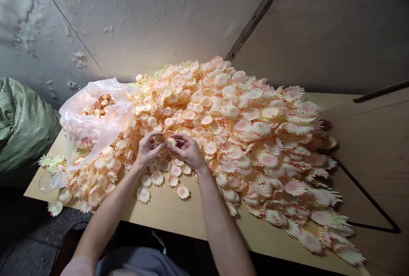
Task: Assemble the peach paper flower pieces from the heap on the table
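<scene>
A big heap of cream and pink artificial flower heads covers most of the wooden table. My left hand and my right hand meet at the heap's near edge, fingers curled and pinched together. Between their fingertips sits a small flower piece; I cannot make out its exact shape. Loose flower heads lie scattered on the table just below my wrists.
A clear plastic bag holding small round pieces sits at the heap's left. A small clear cup lies at the table's left edge. A green sack stands off the table to the left. A grey wall rises behind.
</scene>
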{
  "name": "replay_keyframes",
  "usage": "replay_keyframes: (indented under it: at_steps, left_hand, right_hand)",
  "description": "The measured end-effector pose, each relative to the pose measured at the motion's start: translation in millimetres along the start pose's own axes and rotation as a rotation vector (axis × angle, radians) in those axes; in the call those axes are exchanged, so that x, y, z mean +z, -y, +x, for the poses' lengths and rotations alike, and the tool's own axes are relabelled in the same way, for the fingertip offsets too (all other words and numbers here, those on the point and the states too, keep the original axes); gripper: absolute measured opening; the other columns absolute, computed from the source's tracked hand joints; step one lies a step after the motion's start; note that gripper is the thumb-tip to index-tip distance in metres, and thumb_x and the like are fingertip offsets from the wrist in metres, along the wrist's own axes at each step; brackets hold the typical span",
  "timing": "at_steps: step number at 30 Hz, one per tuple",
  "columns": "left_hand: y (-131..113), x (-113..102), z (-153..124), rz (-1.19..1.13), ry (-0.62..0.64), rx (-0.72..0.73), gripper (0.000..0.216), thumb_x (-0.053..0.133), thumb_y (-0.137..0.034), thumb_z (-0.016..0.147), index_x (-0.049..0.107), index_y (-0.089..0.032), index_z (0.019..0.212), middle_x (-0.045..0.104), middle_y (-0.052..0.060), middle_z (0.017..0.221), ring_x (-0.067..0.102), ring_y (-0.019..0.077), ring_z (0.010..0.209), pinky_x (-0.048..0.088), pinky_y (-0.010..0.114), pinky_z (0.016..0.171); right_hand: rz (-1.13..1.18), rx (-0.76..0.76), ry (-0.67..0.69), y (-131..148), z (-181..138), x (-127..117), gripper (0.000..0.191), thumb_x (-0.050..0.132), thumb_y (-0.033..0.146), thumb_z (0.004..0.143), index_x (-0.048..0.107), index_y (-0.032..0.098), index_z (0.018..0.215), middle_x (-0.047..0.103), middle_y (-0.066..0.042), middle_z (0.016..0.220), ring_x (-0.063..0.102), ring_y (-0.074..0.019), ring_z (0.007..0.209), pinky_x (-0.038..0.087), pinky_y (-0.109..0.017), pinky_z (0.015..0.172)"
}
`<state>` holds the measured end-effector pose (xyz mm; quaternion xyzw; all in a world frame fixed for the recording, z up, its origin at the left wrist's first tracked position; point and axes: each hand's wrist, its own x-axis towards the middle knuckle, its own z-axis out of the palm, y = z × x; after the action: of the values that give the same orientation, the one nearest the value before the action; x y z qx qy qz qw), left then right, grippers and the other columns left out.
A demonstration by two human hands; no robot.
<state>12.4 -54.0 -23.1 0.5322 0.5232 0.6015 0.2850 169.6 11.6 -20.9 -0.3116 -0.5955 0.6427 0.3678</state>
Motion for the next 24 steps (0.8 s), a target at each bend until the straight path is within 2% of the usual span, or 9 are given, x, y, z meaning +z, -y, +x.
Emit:
replay_keyframes:
  at_steps: [4,9,15,22,24]
  left_hand:
    - [1.6,-0.5,1.4,0.047,-0.013,0.057,0.031,0.068,-0.034,0.078,0.063,-0.018,0.105,0.069,0.004,0.083,0.063,0.0110,0.065,0.051,0.021,0.058]
    - [1.2,0.1,1.0,0.025,-0.033,-0.008,0.031,0.067,-0.034,0.080,0.063,-0.016,0.105,0.064,-0.001,0.070,0.047,0.0051,0.047,0.038,0.018,0.044]
    - [-1.0,-0.3,1.3,0.024,-0.007,-0.014,0.033,0.067,-0.035,0.080,0.063,-0.016,0.105,0.057,-0.004,0.062,0.041,0.0029,0.043,0.037,0.016,0.043]
    - [0.1,0.8,1.7,0.035,0.038,0.042,0.038,0.075,-0.036,0.072,0.065,-0.016,0.103,0.065,0.003,0.085,0.047,0.0036,0.049,0.038,0.017,0.045]
    - [1.7,0.7,2.0,0.023,0.042,0.046,0.037,0.075,-0.036,0.072,0.064,-0.016,0.102,0.065,0.003,0.084,0.050,0.0051,0.052,0.041,0.017,0.047]
  right_hand:
    - [-0.002,0.011,-0.054,-0.8,1.0,-0.6,0.044,0.081,0.037,0.061,0.063,0.019,0.097,0.061,0.002,0.067,0.052,-0.0096,0.054,0.044,-0.023,0.054]
    - [-0.030,0.016,-0.047,1.8,0.2,-1.1,0.045,0.079,0.041,0.064,0.058,0.020,0.099,0.056,0.005,0.061,0.043,-0.0072,0.046,0.036,-0.021,0.045]
    - [-0.009,-0.005,-0.062,3.0,-0.4,-0.3,0.036,0.072,0.046,0.073,0.055,0.022,0.095,0.046,0.008,0.053,0.037,-0.0069,0.044,0.030,-0.020,0.044]
    - [0.015,0.002,-0.048,2.3,0.8,0.7,0.033,0.072,0.043,0.074,0.057,0.021,0.095,0.055,0.006,0.056,0.041,-0.0066,0.045,0.032,-0.019,0.044]
    - [0.031,0.043,-0.035,3.8,0.6,0.8,0.035,0.074,0.043,0.072,0.059,0.021,0.095,0.059,0.005,0.059,0.043,-0.0066,0.045,0.034,-0.019,0.044]
